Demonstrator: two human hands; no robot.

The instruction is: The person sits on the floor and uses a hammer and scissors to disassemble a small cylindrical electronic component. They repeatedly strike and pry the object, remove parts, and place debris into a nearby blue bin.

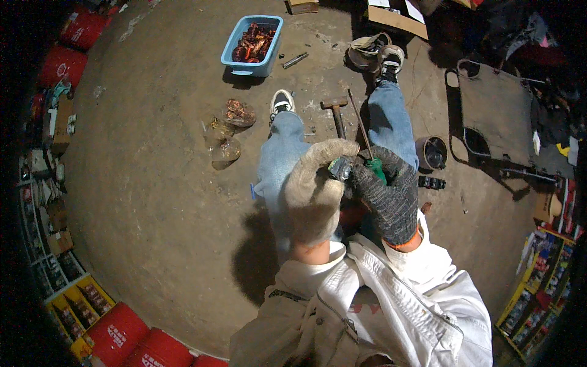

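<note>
My left hand (315,196), in a cream knit glove, is closed around a small blocky part (340,168) with dark, silvery and greenish faces; its exact kind I cannot make out. A dark grey glove covers my right hand (391,194), whose fingers wrap a screwdriver (375,167) by its green handle. The thin shaft points up and away from me. Both hands meet between my knees, the handle close beside the small part. Just beyond them a hammer (334,105) with a rusty head lies on the floor.
A blue tub (252,68) of reddish-brown coiled metal stands ahead. Clear bags of scrap (237,114) sit left of my leg. Right of me are a round can (431,153), a black block-like part (431,182) and a folding chair (498,113). Red drums (119,330) line the left.
</note>
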